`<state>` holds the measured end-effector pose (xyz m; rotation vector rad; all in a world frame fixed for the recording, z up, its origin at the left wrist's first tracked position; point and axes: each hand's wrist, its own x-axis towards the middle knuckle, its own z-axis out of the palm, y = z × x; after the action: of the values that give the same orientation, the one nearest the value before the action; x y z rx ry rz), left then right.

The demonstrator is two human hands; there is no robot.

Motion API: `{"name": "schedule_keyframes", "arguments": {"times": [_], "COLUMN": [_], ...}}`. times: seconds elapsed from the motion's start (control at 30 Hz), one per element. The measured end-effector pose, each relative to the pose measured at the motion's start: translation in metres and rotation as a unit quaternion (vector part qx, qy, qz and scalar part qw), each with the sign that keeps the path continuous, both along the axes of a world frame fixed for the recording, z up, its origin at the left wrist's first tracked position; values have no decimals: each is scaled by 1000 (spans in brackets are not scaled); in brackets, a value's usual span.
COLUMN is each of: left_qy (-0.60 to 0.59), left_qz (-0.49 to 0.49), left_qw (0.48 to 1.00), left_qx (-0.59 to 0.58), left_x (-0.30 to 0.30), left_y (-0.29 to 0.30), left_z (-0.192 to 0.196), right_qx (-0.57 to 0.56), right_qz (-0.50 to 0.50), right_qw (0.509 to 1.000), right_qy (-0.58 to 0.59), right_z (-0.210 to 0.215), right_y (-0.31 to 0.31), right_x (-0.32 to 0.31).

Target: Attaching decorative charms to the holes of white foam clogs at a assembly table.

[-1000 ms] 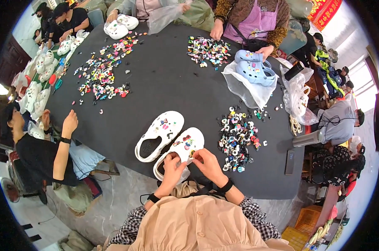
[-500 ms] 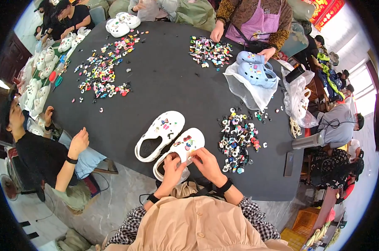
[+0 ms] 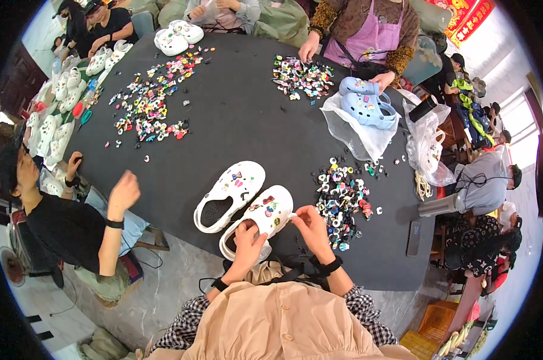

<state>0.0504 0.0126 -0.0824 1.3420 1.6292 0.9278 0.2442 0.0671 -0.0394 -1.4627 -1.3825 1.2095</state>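
Note:
Two white clogs stand side by side at the near edge of the table, with colourful shoe charms on their uppers. My left hand [image 3: 247, 245] grips the right-hand clog [image 3: 269, 210] at its foot opening, some fingers inside the shoe. My right hand [image 3: 311, 227] is just right of this clog's upper, thumb and finger pinched on a small white piece [image 3: 292, 216] whose kind is too small to tell. The left-hand clog [image 3: 247, 174] lies untouched beside it. Right of my right hand is a pile of loose charms [image 3: 337, 201], mostly black, white and coloured.
More charm piles [image 3: 148, 102] lie at the far left and far middle. Across the table a person holds a light blue clog [image 3: 367, 110] on a plastic bag. A metal tumbler [image 3: 438, 206] and a black phone-like slab [image 3: 414, 237] are at right. Another person's hand [image 3: 124, 191] is raised at left.
My right hand has moved right, off the clog's upper, with a small white piece in its fingertips. The left hand stays in the clog. The left neighbour's hand has risen.

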Motion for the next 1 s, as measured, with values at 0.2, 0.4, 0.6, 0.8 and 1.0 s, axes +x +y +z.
{"name": "schedule_keyframes", "arguments": {"times": [0.2,0.4,0.6,0.8,1.0], "left_qy": [-11,-48,89,117,317], "left_qz": [45,107,57,-36,44], "left_qw": [998,991,991,992,928], "left_qx": [42,65,86,35,189], "left_x": [-1,-17,-32,-48,-62], "left_y": [7,27,33,33,25], "left_z": [-7,9,29,82,76], "right_qx": [-30,-11,11,17,-5], "right_qz": [-85,-155,-214,-281,-320], "right_qw": [994,986,974,960,946], "right_qy": [66,54,69,-2,42], "right_z": [-2,-6,-20,-38,-69], "right_y": [-9,-25,-43,-58,-55], "right_x": [42,93,132,184,217]}}
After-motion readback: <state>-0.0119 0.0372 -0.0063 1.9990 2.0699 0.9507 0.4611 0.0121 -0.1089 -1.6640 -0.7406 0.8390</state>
